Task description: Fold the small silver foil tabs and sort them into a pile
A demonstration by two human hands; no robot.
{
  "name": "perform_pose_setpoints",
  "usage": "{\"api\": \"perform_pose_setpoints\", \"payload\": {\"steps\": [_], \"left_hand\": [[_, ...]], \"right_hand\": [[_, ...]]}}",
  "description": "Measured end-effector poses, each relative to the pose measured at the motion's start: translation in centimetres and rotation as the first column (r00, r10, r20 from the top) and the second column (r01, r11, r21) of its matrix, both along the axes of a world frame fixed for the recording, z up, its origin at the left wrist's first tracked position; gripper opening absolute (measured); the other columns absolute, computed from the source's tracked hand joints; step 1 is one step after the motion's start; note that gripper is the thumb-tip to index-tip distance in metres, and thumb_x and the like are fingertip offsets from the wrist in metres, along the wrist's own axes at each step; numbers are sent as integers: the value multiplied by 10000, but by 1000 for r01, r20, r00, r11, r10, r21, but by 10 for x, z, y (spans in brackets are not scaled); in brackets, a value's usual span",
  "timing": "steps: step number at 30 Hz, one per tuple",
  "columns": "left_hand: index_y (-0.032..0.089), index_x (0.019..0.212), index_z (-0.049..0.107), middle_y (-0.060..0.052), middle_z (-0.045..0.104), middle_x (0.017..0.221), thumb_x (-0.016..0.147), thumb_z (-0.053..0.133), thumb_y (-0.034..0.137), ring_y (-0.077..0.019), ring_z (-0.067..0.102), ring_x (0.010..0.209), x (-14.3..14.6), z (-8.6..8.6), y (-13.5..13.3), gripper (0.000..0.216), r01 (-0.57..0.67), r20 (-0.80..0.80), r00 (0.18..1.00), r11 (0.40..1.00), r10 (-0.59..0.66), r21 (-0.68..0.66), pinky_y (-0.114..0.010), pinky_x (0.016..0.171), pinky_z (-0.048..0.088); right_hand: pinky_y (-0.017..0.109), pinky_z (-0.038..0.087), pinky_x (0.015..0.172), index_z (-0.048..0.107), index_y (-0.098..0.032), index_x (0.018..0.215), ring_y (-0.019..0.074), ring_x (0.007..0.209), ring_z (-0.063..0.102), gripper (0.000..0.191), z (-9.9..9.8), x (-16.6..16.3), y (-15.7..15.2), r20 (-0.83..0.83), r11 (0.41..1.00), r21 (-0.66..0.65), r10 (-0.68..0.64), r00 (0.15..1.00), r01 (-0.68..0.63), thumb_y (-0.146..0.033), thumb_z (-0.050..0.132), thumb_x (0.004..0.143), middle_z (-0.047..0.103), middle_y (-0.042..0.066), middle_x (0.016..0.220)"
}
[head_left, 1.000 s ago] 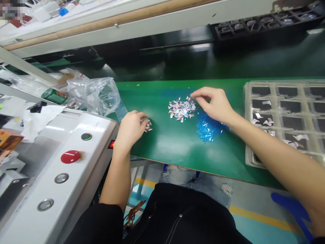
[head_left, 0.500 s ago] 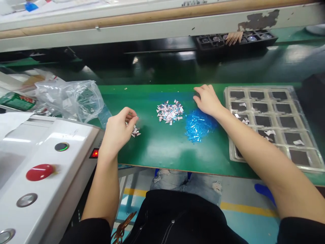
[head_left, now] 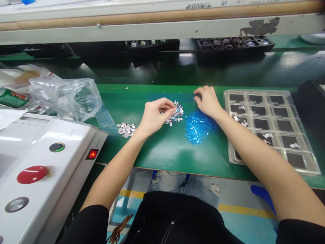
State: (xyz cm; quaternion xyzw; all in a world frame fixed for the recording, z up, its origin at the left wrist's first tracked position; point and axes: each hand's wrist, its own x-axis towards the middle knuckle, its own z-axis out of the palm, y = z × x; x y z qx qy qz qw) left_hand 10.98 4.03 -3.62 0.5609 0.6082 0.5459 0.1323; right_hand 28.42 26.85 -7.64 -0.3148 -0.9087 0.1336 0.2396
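Observation:
My left hand (head_left: 157, 114) is over the middle pile of small white-and-silver pieces (head_left: 178, 110), thumb and fingers pinched together at its edge. Whatever sits between those fingertips is too small to make out. My right hand (head_left: 207, 100) rests on the green bench just behind a heap of blue film strips (head_left: 198, 128). Its thumb and index finger are curled toward each other, with a small dark bit showing between them that I cannot name. A second, smaller pile of white pieces (head_left: 126, 129) lies left of my left wrist.
At the right is a clear plastic tray (head_left: 230, 135) with dark compartments, several white pieces on it. Clear plastic bags (head_left: 83, 98) lie at the left, behind a white machine (head_left: 63, 169) with a red button (head_left: 32, 174). Black trays (head_left: 233, 45) stand under the shelf.
My left hand has moved right from the smaller pile to the middle pile. My right hand has stayed near the blue strips. Another person's hand has left the black tray at the back.

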Motion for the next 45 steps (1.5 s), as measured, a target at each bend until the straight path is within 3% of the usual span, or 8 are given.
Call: {"api": "perform_pose_setpoints", "payload": {"steps": [6, 11, 15, 18, 23, 39, 45], "left_hand": [[198, 937, 833, -10, 872, 917, 952, 827, 230, -154, 836, 799, 21, -17, -3, 36, 63, 5, 998, 990, -64, 124, -253, 794, 696], [203, 961, 825, -11, 881, 961, 988, 803, 248, -155, 850, 826, 26, -23, -5, 57, 45, -49, 998, 987, -37, 156, -268, 847, 721], [196, 938, 797, -2, 857, 874, 990, 793, 243, -146, 835, 742, 23, -31, -2, 70, 10, 0, 1000, 988, -10, 155, -240, 760, 700], [192, 944, 795, -3, 857, 869, 986, 793, 233, -145, 835, 742, 20, -36, 0, 59, -10, 19, 1000, 984, 6, 176, -236, 767, 697], [192, 955, 807, 0, 865, 894, 980, 782, 189, -149, 853, 806, 16, -39, 3, 36, -30, -4, 999, 975, 32, 222, -230, 812, 697], [195, 1001, 806, -5, 865, 923, 999, 787, 208, -152, 857, 810, 14, -45, 2, 23, -37, 16, 999, 977, 34, 209, -233, 804, 702], [199, 1005, 805, -1, 864, 932, 1008, 775, 196, -147, 853, 818, 14, -44, 1, 31, -14, -33, 999, 974, 22, 228, -236, 824, 702]], "right_hand": [[734, 542, 1133, 719, -224, 1009, 434, 1193, 665, 111, -3, -1, 1, -63, 1000, 16, -23, 998, 24, -187, 617, 1031, 738, 168, 1145], [684, 558, 1135, 702, -243, 1016, 396, 1194, 671, 138, 3, -2, -8, -214, 997, 64, -21, 977, 35, -259, 590, 1095, 719, 164, 1198], [522, 630, 982, 693, -261, 1004, 314, 1065, 730, 121, 23, -3, -39, -406, 986, 37, 165, 899, -164, -280, 608, 1088, 753, 97, 1089], [445, 621, 909, 699, -248, 1008, 267, 986, 759, 106, 35, -4, -67, -473, 935, -11, 306, 826, -353, -280, 623, 1076, 787, 55, 1024], [389, 594, 860, 694, -235, 982, 227, 885, 756, 115, 42, -2, -87, -471, 875, -48, 405, 783, -482, -289, 643, 1069, 790, 30, 965], [426, 579, 889, 761, -235, 971, 255, 932, 745, 152, 36, -1, -84, -401, 869, 65, 473, 784, -491, -257, 643, 1065, 828, 42, 967], [462, 606, 942, 800, -232, 1061, 277, 1017, 760, 180, 35, -2, -85, -397, 887, 22, 431, 810, -461, -254, 621, 1067, 861, 63, 1064]]}}
